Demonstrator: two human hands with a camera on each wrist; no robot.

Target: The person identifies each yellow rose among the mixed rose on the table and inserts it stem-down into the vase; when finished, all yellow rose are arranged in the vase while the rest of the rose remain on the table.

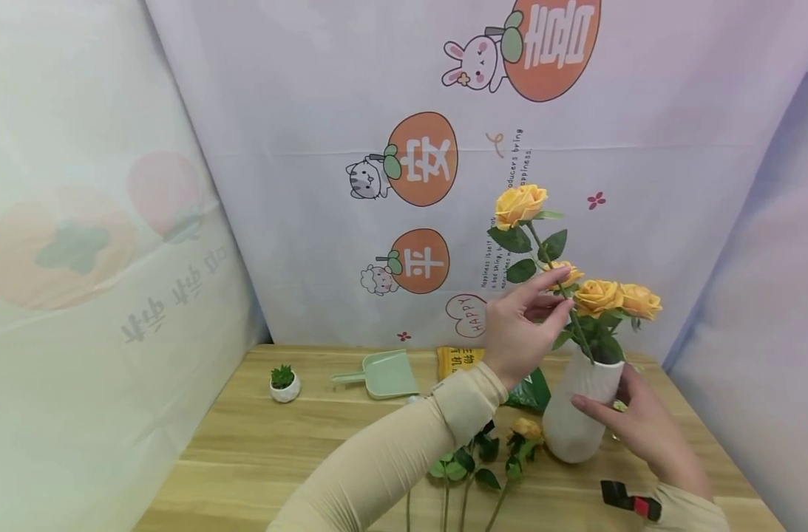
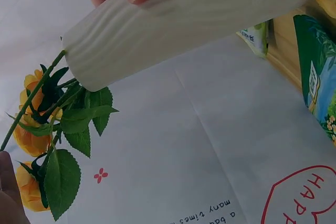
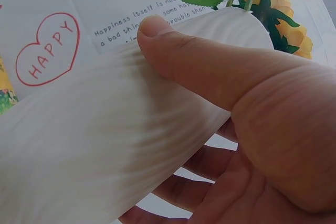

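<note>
Stem [image 1: 579,332] of the uppermost yellow rose [image 1: 521,207], pinched between thumb and fingers of my left hand [image 1: 523,332]. The bloom stands above that hand; the lower end lies below it, at the rim of the white vase [image 1: 573,414], though whether inside or just in front I cannot tell. My right hand [image 1: 643,425] grips the vase from its right side, thumb across the front. Likely faults: aimed wide, the stem would slide down the outer wall; its leaves [image 1: 553,250] could snag on the roses standing inside [image 1: 599,298]; a sideways push under a slack right-hand grip could tip the vase.
</note>
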